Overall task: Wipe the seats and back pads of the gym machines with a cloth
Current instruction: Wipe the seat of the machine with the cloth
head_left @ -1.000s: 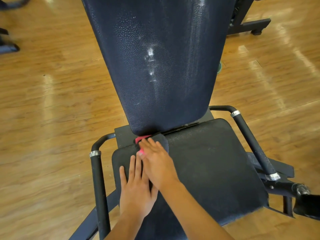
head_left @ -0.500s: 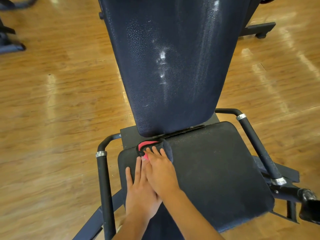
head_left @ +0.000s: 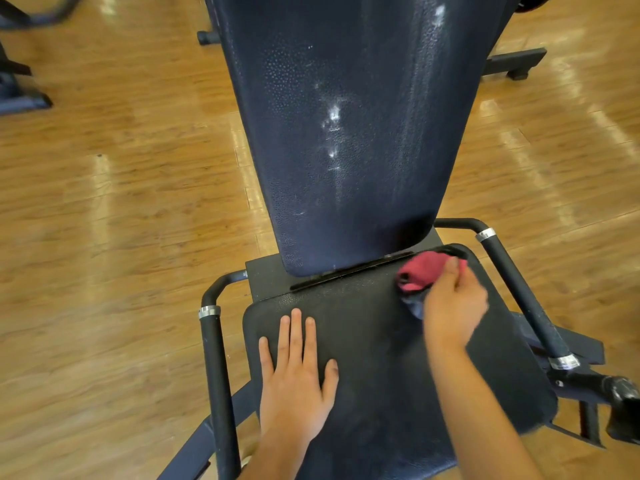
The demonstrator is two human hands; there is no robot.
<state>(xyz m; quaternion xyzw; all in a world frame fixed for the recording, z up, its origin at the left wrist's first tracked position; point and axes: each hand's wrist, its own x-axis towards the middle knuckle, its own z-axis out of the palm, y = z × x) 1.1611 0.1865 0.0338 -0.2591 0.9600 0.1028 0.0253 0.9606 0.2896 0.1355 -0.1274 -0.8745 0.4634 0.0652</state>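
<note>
Head view, only view. The right hand (head_left: 453, 306) presses a bunched red-and-dark cloth (head_left: 420, 273) onto the black padded vinyl seat (head_left: 381, 358), at the seat's far right corner, just below the lower edge of the tall dark textured back pad (head_left: 346, 133). The fingers are curled over the cloth, gripping it (the hand is motion-blurred, so exact finger placement is hard to read). The left hand (head_left: 298, 375) lies flat on the seat's near left part with fingers straight and close together, holding nothing; it looks like a brace.

The seat carries faint dusty specks across its middle and near edge. The back pad shows white smears and streaks down its centre and right side, so it likely needs a pass too.

How to do this stroke well, as a judgement: keep the cloth flattened under the palm rather than balled up, so more fabric meets the vinyl. Run overlapping passes from the seat's far edge toward the near edge. Work the cloth into the seam between seat and back pad. Lift the left hand off the seat to wipe beneath it.

The black tubular side handles with silver collars (head_left: 519, 289) flank the seat; they are not padding and can be skipped. The shiny wooden plank floor (head_left: 121, 220) surrounds the seat.
</note>
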